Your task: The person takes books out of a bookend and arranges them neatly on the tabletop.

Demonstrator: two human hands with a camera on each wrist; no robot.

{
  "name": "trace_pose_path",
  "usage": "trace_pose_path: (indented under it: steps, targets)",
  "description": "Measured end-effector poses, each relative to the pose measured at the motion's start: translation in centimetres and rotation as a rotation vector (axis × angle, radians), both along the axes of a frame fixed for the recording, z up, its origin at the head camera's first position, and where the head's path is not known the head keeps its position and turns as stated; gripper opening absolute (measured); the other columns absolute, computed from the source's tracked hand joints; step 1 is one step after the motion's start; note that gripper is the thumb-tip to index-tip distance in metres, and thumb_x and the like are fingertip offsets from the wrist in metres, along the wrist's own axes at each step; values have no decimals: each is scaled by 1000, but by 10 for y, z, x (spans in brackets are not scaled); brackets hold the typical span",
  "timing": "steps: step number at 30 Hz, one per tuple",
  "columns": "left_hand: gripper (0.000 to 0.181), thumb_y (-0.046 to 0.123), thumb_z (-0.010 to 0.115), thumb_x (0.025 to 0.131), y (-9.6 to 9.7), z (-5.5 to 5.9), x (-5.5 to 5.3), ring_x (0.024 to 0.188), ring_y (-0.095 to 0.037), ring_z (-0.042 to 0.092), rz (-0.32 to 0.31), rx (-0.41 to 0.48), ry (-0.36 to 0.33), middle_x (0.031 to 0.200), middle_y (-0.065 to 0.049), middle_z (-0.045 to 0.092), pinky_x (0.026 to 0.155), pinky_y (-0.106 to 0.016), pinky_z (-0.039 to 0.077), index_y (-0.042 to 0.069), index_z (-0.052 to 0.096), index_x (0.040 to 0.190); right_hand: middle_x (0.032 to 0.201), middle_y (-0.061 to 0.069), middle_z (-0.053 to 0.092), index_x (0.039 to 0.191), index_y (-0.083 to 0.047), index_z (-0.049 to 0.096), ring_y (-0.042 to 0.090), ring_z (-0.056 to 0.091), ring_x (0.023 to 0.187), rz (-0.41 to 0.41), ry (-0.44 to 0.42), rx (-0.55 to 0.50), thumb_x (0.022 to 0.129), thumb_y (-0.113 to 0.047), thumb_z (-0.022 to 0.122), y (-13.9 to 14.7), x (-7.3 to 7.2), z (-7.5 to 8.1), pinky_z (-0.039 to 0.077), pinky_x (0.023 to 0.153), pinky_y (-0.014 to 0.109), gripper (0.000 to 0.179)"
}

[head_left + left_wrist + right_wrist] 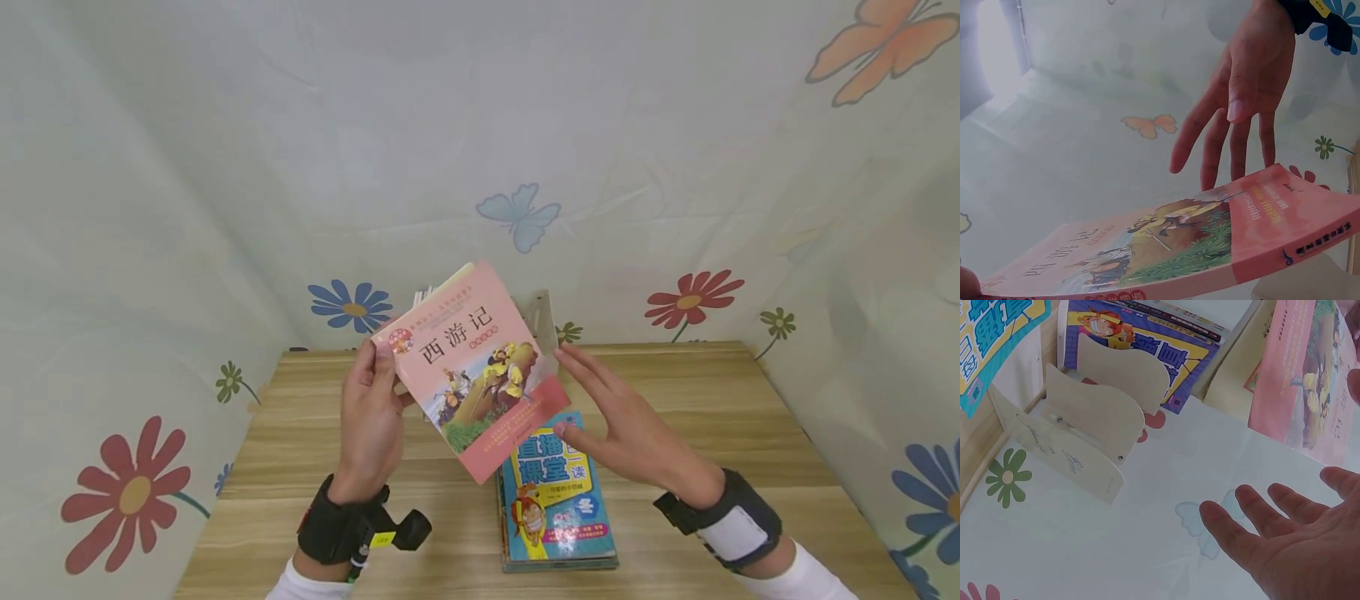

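My left hand [372,417] grips a pink picture book [480,325] by its left edge, thumb on the front cover and fingers behind. The book hangs tilted above the table, cover toward me. In the left wrist view its pink spine faces the camera, and only the left thumb [969,284] shows at the corner. Fingers spread, my right hand [630,425] is beside the book's right edge, holding nothing. Below lies a stack topped by a blue book [558,500], partly covered by the pink book and right thumb.
Behind the pink book stands a white bookend rack [1094,415] with wavy dividers, mostly hidden in the head view. Books, one with a purple-blue cover [1185,359], stand in it. A floral curtain [420,150] backs the wooden table [300,467].
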State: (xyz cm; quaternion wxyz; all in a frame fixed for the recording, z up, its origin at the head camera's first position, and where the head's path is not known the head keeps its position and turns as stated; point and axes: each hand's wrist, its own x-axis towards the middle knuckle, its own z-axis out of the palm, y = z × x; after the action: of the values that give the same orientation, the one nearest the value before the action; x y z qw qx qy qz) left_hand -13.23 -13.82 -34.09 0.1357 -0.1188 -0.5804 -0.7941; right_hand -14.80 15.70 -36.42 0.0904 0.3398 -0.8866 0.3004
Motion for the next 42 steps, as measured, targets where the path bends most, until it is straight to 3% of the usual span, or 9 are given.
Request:
trace_pose_path:
  steps: [10, 21, 27, 34, 37, 42]
  targets:
    - [37, 31, 36, 100, 6, -13, -2, 105, -33, 50, -55, 37, -75, 125, -14, 49, 71, -32, 54, 13, 42, 132, 150, 4, 20, 147, -20, 20, 26, 24, 132, 15, 15, -5, 83, -32, 68, 0, 0, -2, 42, 90, 57, 81]
    - [41, 32, 34, 101, 12, -23, -2, 108, -30, 50, -188, 136, -153, 128, -19, 47, 70, -27, 52, 15, 37, 138, 150, 5, 22, 147, -19, 17, 26, 25, 132, 13, 0, -49, 87, -28, 63, 2, 0, -6, 38, 94, 59, 77]
    - [42, 32, 33, 101, 16, -26, -1, 110, -29, 49, -243, 159, -164, 131, -18, 45, 71, -27, 51, 18, 33, 141, 150, 2, 21, 148, -26, 10, 25, 28, 130, 11, -90, -139, 92, -22, 57, 0, 3, -3, 38, 95, 59, 73]
    - [41, 29, 31, 102, 17, -26, -1, 118, -31, 44, -295, 192, -143, 137, -16, 41, 79, -30, 51, 21, 31, 143, 148, 14, 23, 147, -23, 10, 37, 32, 126, 92, -298, -300, 93, -7, 52, -8, 18, 21, 39, 92, 61, 71]
    - [42, 29, 31, 102, 16, -25, 0, 119, -31, 43, -315, 200, -137, 138, -16, 40, 82, -30, 50, 21, 30, 143, 148, 14, 22, 147, -26, 10, 39, 35, 123, 97, -342, -318, 94, -10, 51, -3, 14, 12, 41, 90, 60, 69]
    - [43, 29, 32, 102, 15, -27, 1, 119, -30, 42, -364, 230, -128, 138, -17, 39, 86, -31, 49, 21, 29, 144, 148, 11, 22, 147, -31, 10, 35, 41, 119, 149, -458, -380, 96, -13, 49, 3, 6, -6, 49, 85, 48, 66]
